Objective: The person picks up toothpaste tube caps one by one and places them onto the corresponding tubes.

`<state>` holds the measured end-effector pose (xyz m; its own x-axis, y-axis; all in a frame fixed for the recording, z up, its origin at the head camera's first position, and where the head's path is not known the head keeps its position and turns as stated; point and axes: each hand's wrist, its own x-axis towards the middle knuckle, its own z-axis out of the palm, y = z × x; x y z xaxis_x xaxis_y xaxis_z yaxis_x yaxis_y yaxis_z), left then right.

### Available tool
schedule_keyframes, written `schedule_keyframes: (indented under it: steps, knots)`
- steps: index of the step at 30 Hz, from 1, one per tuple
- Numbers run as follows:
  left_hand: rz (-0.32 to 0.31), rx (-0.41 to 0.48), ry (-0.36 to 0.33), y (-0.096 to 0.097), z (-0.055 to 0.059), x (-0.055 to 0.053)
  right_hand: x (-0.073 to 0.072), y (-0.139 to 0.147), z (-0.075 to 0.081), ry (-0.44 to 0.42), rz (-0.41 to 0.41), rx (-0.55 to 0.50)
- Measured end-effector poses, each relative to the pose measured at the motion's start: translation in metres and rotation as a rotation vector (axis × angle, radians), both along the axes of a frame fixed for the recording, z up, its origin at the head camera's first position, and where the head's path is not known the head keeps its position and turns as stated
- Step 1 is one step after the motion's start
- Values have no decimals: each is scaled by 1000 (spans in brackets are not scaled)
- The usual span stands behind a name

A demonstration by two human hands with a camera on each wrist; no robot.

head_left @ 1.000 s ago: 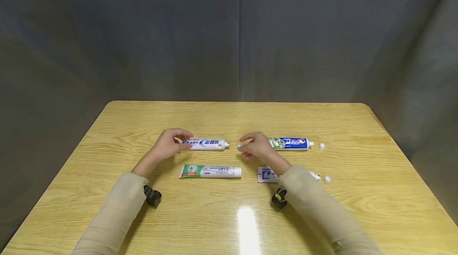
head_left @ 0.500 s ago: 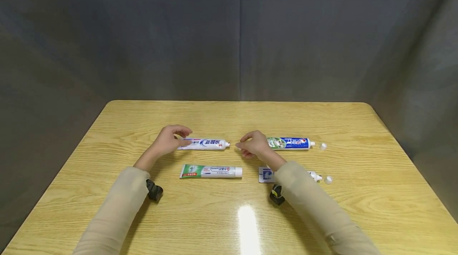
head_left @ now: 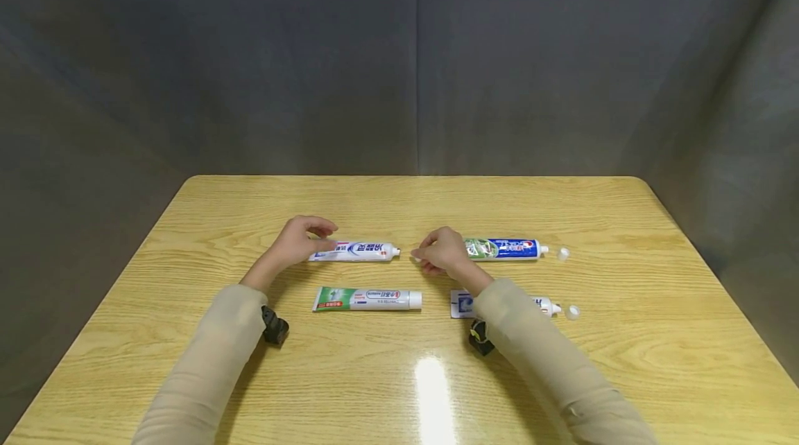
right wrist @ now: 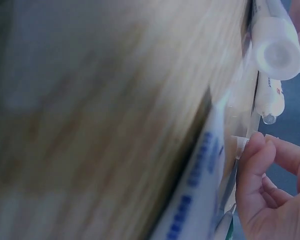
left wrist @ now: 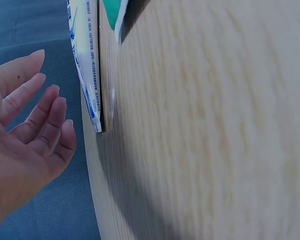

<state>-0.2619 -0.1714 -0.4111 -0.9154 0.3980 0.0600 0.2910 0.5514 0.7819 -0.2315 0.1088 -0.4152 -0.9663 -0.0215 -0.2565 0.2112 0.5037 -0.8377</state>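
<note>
My left hand (head_left: 298,242) hovers at the tail end of a white-and-blue toothpaste tube (head_left: 365,251), its fingers loosely curved and apart from the tube in the left wrist view. That tube lies uncapped, nozzle to the right. My right hand (head_left: 446,251) pinches a small white cap (right wrist: 240,148) between thumb and index finger, low at the tabletop and just right of the nozzle. Behind this hand lies a blue-and-green toothpaste tube (head_left: 512,249) with a bare nozzle. Under the right forearm is another white toothpaste tube (head_left: 462,304), partly hidden by the sleeve.
Nearer the front lies a green-and-white toothpaste tube (head_left: 374,299) with its cap on. One loose white cap (head_left: 563,254) sits off the blue tube's nozzle, and a second cap (head_left: 572,312) off the front right tube's. A grey curtain (head_left: 412,64) hangs behind the wooden table (head_left: 349,389).
The right hand has drawn its fingers closer around the cap, which shows less now. My left thumb and fingers have shifted slightly at the tube's tail; the tubes have stayed in place.
</note>
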Motion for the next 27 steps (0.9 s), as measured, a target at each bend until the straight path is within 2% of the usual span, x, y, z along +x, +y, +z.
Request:
schedule_keyframes:
  steps: [14, 22, 27]
  knots:
    - [-29, -42, -17, 2, -7, -9, 2, 0, 0, -37, -31, -66]
    - [-66, -29, -89, 0, -9, -16, 2, 1, 2, -70, -49, -140]
    - [-90, -27, -111, 3, -9, -18, 1, 3, 3, -89, -48, -196]
